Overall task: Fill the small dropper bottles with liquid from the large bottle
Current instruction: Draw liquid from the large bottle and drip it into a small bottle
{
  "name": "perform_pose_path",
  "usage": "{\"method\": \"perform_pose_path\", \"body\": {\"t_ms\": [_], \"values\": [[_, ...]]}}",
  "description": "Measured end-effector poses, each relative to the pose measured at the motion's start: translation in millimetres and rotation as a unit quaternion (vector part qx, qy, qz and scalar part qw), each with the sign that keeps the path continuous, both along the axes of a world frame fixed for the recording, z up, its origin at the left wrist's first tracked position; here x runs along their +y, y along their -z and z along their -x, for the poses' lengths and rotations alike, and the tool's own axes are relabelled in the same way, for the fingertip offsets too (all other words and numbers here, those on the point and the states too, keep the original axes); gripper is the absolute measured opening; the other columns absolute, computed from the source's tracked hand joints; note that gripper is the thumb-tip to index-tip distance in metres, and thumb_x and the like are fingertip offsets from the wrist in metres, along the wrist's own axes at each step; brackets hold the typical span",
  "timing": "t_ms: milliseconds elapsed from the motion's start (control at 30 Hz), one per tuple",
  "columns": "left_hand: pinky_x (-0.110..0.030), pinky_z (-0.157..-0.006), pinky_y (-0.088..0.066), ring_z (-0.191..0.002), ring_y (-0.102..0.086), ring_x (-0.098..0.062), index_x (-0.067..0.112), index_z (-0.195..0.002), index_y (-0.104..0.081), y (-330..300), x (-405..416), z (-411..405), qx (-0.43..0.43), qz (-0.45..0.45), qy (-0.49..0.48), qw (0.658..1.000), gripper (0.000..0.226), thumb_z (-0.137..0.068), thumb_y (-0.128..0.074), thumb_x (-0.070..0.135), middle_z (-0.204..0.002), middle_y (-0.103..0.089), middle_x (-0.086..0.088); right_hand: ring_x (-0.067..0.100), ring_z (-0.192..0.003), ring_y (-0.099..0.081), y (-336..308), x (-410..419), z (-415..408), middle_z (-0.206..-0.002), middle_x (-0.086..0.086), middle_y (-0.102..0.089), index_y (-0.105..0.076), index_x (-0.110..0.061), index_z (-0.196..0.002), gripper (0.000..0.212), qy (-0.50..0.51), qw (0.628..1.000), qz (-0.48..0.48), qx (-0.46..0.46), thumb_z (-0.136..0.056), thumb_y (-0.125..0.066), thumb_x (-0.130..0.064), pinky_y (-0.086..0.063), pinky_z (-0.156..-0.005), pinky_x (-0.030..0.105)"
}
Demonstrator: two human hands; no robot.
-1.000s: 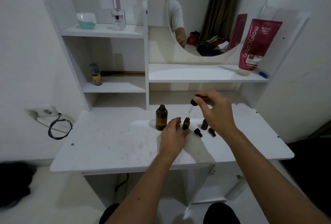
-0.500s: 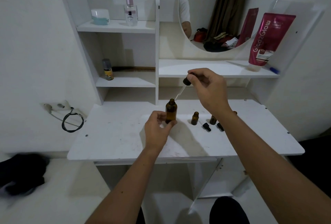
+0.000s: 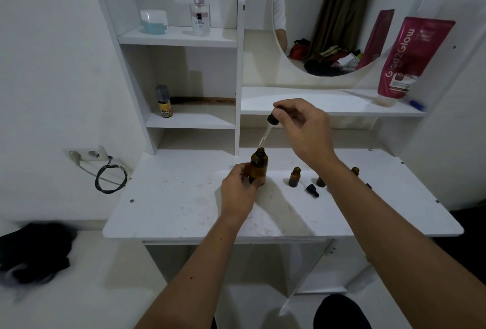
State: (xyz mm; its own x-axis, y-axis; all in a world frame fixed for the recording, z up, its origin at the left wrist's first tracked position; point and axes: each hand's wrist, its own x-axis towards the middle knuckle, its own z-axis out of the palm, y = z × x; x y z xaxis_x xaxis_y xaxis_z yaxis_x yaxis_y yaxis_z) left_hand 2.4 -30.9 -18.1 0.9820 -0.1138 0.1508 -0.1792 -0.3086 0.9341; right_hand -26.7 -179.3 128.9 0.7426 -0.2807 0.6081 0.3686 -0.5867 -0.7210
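Observation:
The large amber bottle [image 3: 259, 165] stands uncapped on the white desk [image 3: 184, 205]. My left hand [image 3: 238, 192] grips its lower body. My right hand [image 3: 305, 131] pinches a dropper [image 3: 268, 129] by its black bulb, the glass tip just above the large bottle's mouth. One small amber bottle [image 3: 294, 176] stands open to the right. Two more small bottles [image 3: 355, 171] are partly hidden behind my right forearm. A loose black dropper cap [image 3: 311, 190] lies beside them.
Shelves rise behind the desk with a perfume bottle [image 3: 200, 10], a white jar [image 3: 154, 21] and a small yellow-labelled bottle [image 3: 164, 102]. A pink tube [image 3: 410, 60] leans at the right under a round mirror [image 3: 342, 13]. A power strip and cable [image 3: 105, 171] hang left.
My left hand left the small bottle and took hold of the large one. My right hand carried the dropper leftward, from over the small bottle to above the large bottle's mouth.

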Motion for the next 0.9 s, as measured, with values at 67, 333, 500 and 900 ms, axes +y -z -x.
{"method": "perform_pose_path", "body": {"t_ms": [67,333,500,900], "values": [[-0.023,-0.095,-0.05,-0.106,-0.065,-0.012,0.02,-0.123,-0.065,0,0,0,-0.002,0.002,0.003,1.0,0.043,-0.085,-0.083,0.029,-0.115,-0.071,0.008,0.01,-0.097,-0.074,1,0,0,-0.105,0.0,-0.077,-0.076,-0.009,-0.114,0.018,0.001,1.0,0.013,-0.003,-0.097,-0.073,-0.016,-0.059,-0.091,0.025],[-0.021,-0.094,-0.048,-0.104,-0.063,-0.009,0.021,-0.124,-0.064,3,0,0,-0.018,-0.008,0.004,1.0,0.042,-0.087,-0.081,0.032,-0.117,-0.071,0.009,0.009,-0.096,-0.072,23,2,-4,-0.105,-0.001,-0.076,-0.076,-0.012,-0.113,0.018,-0.013,0.996,0.075,0.048,-0.097,-0.073,-0.02,-0.059,-0.091,0.022],[-0.021,-0.091,-0.049,-0.103,-0.064,-0.009,0.022,-0.123,-0.064,4,0,-1,-0.026,-0.016,0.003,1.0,0.039,-0.087,-0.08,0.031,-0.115,-0.072,0.009,0.005,-0.09,-0.072,44,6,-7,-0.101,-0.003,-0.077,-0.077,-0.013,-0.113,0.019,-0.012,0.992,0.089,0.09,-0.096,-0.074,-0.019,-0.053,-0.084,0.007],[-0.028,-0.101,-0.051,-0.11,-0.062,-0.009,0.027,-0.129,-0.058,10,-1,-2,-0.03,-0.033,-0.004,0.999,0.049,-0.086,-0.08,0.04,-0.124,-0.067,0.011,0.003,-0.099,-0.07,60,-8,12,-0.111,-0.005,-0.075,-0.073,-0.012,-0.124,0.031,0.015,0.995,0.047,0.09,-0.096,-0.075,-0.024,-0.052,-0.089,0.007]]}}
